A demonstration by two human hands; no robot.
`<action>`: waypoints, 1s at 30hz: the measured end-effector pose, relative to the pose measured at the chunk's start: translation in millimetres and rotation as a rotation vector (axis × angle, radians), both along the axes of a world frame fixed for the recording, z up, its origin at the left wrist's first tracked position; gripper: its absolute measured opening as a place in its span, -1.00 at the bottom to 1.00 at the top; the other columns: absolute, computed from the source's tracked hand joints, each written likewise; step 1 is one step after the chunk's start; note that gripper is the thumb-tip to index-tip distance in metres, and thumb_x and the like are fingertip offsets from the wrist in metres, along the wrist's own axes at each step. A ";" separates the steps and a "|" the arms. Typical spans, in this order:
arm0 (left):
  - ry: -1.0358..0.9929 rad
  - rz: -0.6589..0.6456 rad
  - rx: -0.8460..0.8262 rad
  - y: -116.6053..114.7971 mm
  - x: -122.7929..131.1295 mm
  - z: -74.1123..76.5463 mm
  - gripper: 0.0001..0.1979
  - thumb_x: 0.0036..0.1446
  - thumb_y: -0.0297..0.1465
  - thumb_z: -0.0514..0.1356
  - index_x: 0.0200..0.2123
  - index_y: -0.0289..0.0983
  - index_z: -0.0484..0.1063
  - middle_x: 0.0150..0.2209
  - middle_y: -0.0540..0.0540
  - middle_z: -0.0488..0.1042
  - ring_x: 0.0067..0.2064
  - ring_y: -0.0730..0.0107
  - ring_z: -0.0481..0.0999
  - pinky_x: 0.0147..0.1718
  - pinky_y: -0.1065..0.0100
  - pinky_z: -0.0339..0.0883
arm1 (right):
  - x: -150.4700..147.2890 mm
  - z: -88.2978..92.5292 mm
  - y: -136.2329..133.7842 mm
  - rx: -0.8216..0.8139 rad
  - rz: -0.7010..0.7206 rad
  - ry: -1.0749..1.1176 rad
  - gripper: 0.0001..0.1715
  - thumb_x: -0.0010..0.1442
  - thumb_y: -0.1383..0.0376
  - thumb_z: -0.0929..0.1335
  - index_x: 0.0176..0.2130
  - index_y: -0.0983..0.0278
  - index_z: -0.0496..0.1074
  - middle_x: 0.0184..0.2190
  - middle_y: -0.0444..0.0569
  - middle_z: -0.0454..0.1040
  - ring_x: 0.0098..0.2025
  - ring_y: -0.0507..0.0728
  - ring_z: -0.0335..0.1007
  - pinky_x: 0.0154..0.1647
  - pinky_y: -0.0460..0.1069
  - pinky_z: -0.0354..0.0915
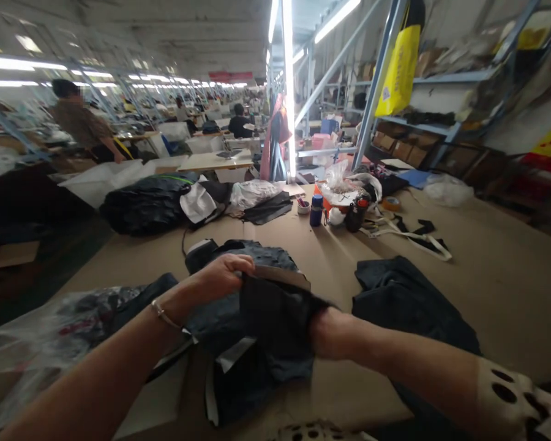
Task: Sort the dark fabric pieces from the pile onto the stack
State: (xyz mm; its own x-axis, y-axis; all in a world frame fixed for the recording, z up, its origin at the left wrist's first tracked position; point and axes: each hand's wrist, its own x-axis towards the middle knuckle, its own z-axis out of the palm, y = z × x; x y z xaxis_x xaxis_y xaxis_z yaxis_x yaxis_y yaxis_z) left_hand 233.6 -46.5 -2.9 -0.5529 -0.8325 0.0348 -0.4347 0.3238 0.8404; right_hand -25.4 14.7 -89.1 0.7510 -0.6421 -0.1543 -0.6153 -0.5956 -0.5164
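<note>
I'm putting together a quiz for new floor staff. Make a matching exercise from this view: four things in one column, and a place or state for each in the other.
1 left hand
2 blue bottle
3 yellow bag
4 tape roll

A hangs by the shelf post
B lies flat on the table
C grips the dark cloth
D stands upright on the table

Pairs: 1-C, 2-D, 3-A, 4-B

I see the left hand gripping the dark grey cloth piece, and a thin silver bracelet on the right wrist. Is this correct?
Not quite: the head view shows the thin silver bracelet on the left wrist, not the right. The left hand does grip the dark grey cloth piece.
</note>
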 end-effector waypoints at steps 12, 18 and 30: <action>-0.046 0.009 -0.384 -13.1 -32.6 -11.2 -0.80 -0.26 -0.64 -0.03 -0.58 -0.34 0.34 -0.37 -0.07 0.42 -0.39 0.47 0.35 -0.38 0.42 0.19 | -25.0 134.3 -39.1 -0.175 0.032 0.098 -0.81 0.17 0.24 0.31 -0.25 0.32 0.36 -0.45 -0.11 0.39 -0.43 -0.01 0.23 -0.44 -0.11 0.03; -0.082 -0.036 -0.252 -11.2 -51.5 -19.3 -0.84 -0.27 -0.62 0.01 -0.61 -0.31 0.33 -0.41 -0.06 0.40 -0.39 0.42 0.32 -0.43 0.40 0.15 | -25.7 113.0 -34.4 0.055 0.138 0.033 -0.77 0.23 0.19 0.27 -0.24 0.33 0.38 -0.43 -0.11 0.40 -0.39 -0.02 0.28 -0.40 -0.13 0.12; 0.298 -0.054 0.497 -6.6 -74.8 2.8 -0.82 -0.32 -0.39 0.25 -0.75 -0.34 0.31 -0.60 -0.06 0.33 -0.54 0.42 0.30 -0.51 0.35 0.21 | -33.0 96.9 -55.1 -0.250 0.023 -0.177 -0.68 0.29 0.21 0.21 -0.32 0.30 0.46 0.07 0.02 0.30 0.13 0.16 0.14 0.15 0.08 0.08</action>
